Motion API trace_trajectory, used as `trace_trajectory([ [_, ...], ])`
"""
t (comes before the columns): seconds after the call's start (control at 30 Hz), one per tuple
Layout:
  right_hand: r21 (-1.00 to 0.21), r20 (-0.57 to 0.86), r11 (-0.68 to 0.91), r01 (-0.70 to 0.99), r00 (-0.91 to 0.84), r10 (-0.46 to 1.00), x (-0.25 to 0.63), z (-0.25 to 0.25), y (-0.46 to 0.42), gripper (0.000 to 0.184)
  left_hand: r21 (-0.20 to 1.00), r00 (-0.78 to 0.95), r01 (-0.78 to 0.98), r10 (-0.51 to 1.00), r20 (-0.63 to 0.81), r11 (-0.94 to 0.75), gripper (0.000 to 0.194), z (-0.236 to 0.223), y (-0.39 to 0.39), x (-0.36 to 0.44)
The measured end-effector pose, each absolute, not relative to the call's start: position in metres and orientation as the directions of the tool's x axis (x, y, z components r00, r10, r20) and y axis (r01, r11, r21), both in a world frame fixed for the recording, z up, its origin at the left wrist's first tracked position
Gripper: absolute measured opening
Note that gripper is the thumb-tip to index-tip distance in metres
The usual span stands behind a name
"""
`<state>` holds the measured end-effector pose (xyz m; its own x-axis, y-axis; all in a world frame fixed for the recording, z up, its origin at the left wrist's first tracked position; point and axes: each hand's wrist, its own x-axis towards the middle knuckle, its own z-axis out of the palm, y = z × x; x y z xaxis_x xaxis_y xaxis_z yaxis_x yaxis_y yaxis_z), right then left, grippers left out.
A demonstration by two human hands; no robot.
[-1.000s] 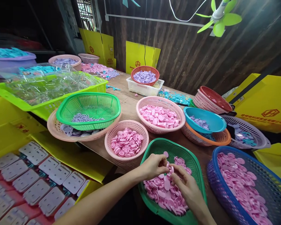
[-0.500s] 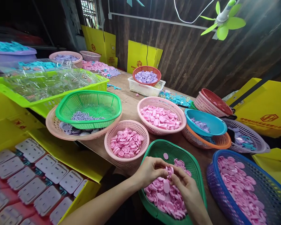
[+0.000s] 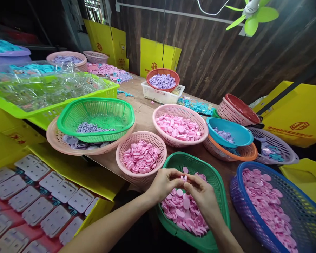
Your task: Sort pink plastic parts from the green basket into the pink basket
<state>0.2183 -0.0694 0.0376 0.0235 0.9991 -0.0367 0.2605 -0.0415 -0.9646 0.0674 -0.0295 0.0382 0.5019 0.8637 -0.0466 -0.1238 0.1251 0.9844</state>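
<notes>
Above the dark green basket (image 3: 224, 196), my left hand (image 3: 165, 184) and my right hand (image 3: 201, 193) meet fingertip to fingertip. Between them they pinch small pink plastic pieces (image 3: 183, 178), partly covered by the fingers. Whether these are one part or two pressed together I cannot tell. Below lie many loose pink oval pieces (image 3: 185, 211) inside the green basket. Just left of my hands stands a small pink basket (image 3: 118, 160) of pink rounded parts (image 3: 140, 158). Behind it, a larger pink basket (image 3: 206, 128) holds blocky pink parts (image 3: 177, 126).
A blue basket (image 3: 235, 189) of pink ovals stands at the right. To the left are a green basket (image 3: 97, 105) with purple bits and a carton (image 3: 100, 218) of flat lilac panels. Further back stand a lime crate (image 3: 47, 117) of plastic bags and a turquoise bowl (image 3: 242, 135).
My hands have come closer together and moved slightly up and left, still pinching the pink pieces. The whole view has shifted a little.
</notes>
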Motion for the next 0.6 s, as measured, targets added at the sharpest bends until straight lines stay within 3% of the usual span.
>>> trace_trajectory([
  [0.07,-0.933,-0.016,-0.001,0.359,-0.040,0.999,0.224,0.034,-0.060,0.040,0.999,0.477,-0.040,0.879,-0.011,0.035,0.029,0.042,-0.014,0.052],
  [0.13,-0.834,0.024,0.076,0.547,-0.101,0.995,0.233,0.027,-0.053,0.041,0.978,0.392,0.151,0.917,0.073,-0.142,0.028,0.046,0.007,0.028],
  [0.23,-0.547,-0.044,0.196,0.813,-0.262,0.964,0.240,0.007,-0.049,0.034,0.713,0.176,0.621,0.945,0.277,-0.324,0.027,0.050,0.033,-0.004],
  [0.3,-0.386,-0.158,0.250,0.888,-0.331,0.931,0.237,-0.009,-0.049,0.030,0.531,0.094,0.779,0.900,0.425,-0.332,0.042,0.048,0.037,-0.010],
  [0.37,-0.313,-0.209,0.265,0.912,-0.338,0.918,0.229,-0.023,-0.049,0.027,0.481,0.168,0.776,0.869,0.466,-0.408,0.055,0.041,0.030,0.003],
  [0.43,-0.309,-0.210,0.251,0.917,-0.324,0.923,0.223,-0.031,-0.048,0.027,0.529,0.366,0.663,0.846,0.388,-0.529,0.059,0.031,0.017,0.026],
  [0.6,-0.361,-0.144,0.223,0.905,-0.290,0.946,0.246,-0.011,-0.047,0.021,0.670,0.631,0.507,0.763,0.140,-0.542,0.037,0.012,0.009,0.078],
])
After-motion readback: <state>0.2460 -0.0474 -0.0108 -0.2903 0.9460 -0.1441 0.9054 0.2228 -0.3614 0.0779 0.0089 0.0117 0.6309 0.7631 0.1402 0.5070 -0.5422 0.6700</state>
